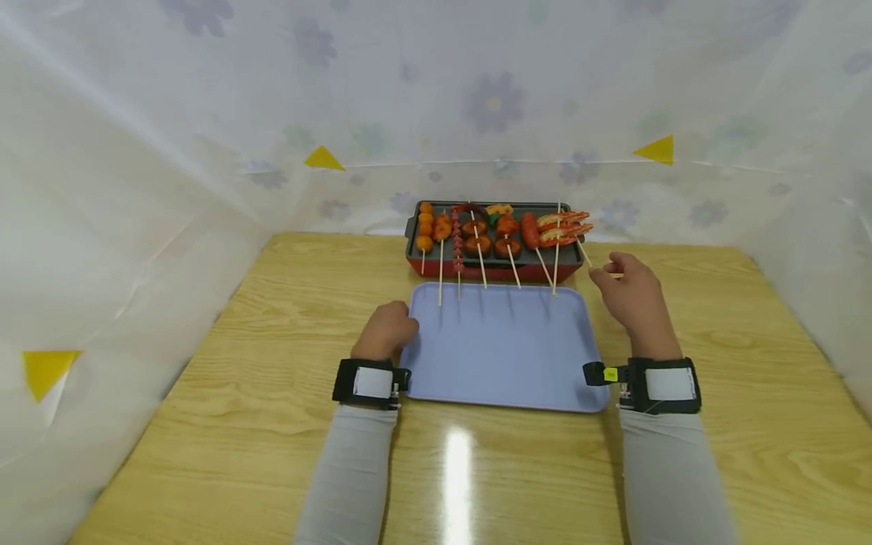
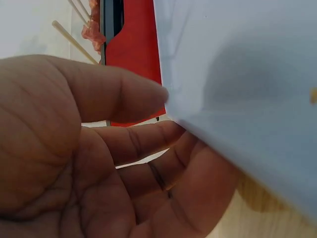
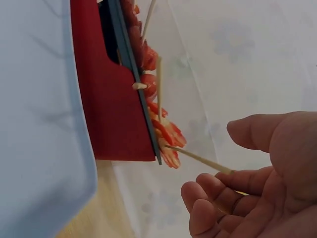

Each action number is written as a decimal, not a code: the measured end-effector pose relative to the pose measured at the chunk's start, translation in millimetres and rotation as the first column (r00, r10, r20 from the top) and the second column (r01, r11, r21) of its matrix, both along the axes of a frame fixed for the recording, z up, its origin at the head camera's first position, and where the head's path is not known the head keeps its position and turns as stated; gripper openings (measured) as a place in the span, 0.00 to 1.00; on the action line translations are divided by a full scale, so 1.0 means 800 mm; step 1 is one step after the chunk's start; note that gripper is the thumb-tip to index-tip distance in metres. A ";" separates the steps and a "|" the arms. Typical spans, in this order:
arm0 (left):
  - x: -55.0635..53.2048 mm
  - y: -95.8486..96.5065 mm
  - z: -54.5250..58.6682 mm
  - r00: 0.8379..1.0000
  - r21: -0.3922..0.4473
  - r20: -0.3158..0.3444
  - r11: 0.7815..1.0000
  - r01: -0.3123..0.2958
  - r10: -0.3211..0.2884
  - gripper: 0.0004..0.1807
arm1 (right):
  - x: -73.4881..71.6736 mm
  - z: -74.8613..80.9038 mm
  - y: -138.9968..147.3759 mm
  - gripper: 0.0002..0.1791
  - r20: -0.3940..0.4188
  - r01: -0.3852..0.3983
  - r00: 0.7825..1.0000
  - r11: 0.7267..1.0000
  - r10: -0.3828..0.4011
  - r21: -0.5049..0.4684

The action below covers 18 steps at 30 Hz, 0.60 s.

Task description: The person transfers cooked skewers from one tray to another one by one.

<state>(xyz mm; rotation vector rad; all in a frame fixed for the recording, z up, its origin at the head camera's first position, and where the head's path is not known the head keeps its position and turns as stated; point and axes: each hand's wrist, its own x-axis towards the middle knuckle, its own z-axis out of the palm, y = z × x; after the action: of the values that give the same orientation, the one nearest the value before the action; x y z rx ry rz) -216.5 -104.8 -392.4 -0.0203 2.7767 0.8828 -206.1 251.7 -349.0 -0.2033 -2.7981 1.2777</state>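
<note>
"Pale blue marks the shallow rectangular tray (image 1: 507, 356) we have before us on the wooden table (image 1: 272, 356). Where do we find the grill?"

"At the tray's 12 o'clock, just beyond its far rim: a red-and-black tabletop grill (image 1: 499, 271), loaded with skewers (image 1: 478, 245). Several of their sticks (image 1: 440, 284) overhang the tray."

"What do we see along it?"

"At its 9 o'clock end, an orange-ball skewer (image 1: 425, 227); toward 3 o'clock, a sausage skewer (image 1: 530, 231), then two red-striped shrimp (image 1: 574, 232) right beside it."

"And our left hand (image 1: 384, 331)?"

"At the tray's 9 o'clock edge. From the left wrist we see the thumb at the rim and the other fingers curled under, clamped on the tray, some fingertips hidden behind it."

"Our right hand (image 1: 630, 291)?"

"Off the tray's 2 o'clock, with the shrimp between the hand's own 10 and 11. A thin shrimp stick (image 3: 198, 157) slants out to meet the index finger. The thumb stands well apart from the loosely bent fingers; we cannot tell whether the stick runs on behind them."

"Around both wrists we notice black straps (image 1: 346, 381), with pale sleeves (image 1: 347, 469) toward 6 o'clock."

"And flowered sheeting (image 1: 493, 98) at 12 o'clock, bearing yellow triangles (image 1: 656, 150)."
</note>
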 end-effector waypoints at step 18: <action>-0.005 0.003 -0.002 0.997 -0.127 -0.037 0.990 0.056 -0.061 0.09 | -0.057 -0.009 0.029 0.31 0.204 -0.134 0.965 0.978 0.166 -0.161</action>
<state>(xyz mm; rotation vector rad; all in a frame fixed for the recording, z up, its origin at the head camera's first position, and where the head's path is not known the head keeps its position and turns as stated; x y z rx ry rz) -220.6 -102.5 -394.3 0.0582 2.8505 0.7005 -251.7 275.1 -355.9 -0.1470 -2.9506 1.5876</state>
